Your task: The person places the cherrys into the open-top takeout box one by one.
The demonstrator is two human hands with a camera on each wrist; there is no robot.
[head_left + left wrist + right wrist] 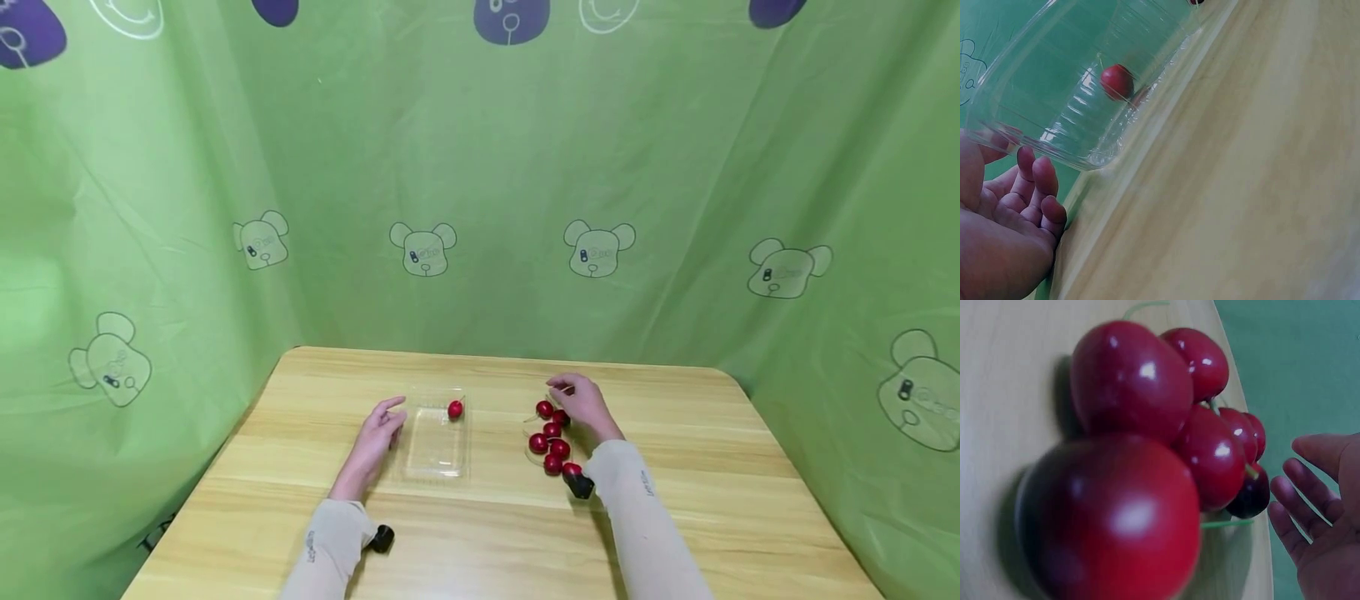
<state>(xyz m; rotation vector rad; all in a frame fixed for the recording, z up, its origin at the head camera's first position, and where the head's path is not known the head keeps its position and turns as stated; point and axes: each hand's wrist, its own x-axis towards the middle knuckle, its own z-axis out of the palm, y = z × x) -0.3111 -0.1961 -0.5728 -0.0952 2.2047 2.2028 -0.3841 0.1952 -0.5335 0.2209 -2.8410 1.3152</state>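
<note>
A clear plastic box (437, 450) lies on the table, with one red cherry (455, 409) near its far right corner. My left hand (372, 440) is at the box's left side, fingers loosely bent. In the left wrist view, one finger of the left hand (1007, 206) shows through the box's clear corner; whether it touches the plastic I cannot tell. To the right of the box is a group of several red cherries (552, 430) with green stems. Beyond the far end of that group is my right hand (587, 406), its fingers relaxed and apart, holding nothing visible.
The light wooden table (495, 542) has rounded far corners. A green curtain (495, 308) with bear prints hangs behind it and along both sides. Each wrist carries a small black camera, and the right one (579, 483) partly covers the nearest cherry in the head view.
</note>
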